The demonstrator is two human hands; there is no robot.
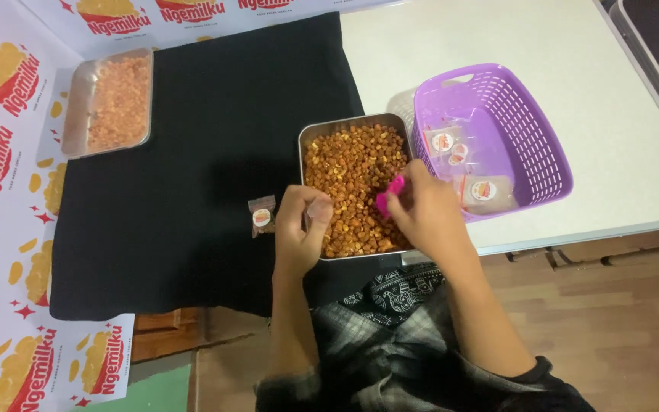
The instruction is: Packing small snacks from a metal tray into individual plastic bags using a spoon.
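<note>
A square metal tray (310, 136) full of brown fried snack pieces (352, 164) sits at the near edge of a black cloth (215, 152). My right hand (425, 214) grips a small pink scoop (389, 194) over the tray's right side. My left hand (301, 225) holds a small clear plastic bag (308, 220) at the tray's left rim; most of the bag is hidden by the fingers. A small filled packet with a round sticker (261, 216) lies on the cloth just left of my left hand.
A purple plastic basket (532, 130) to the right of the tray holds several filled packets (482, 189). A second metal tray (78, 99) of pale orange snacks stands at the far left. Printed paper (1, 152) covers the table's left side. The table edge (589, 233) runs along the right.
</note>
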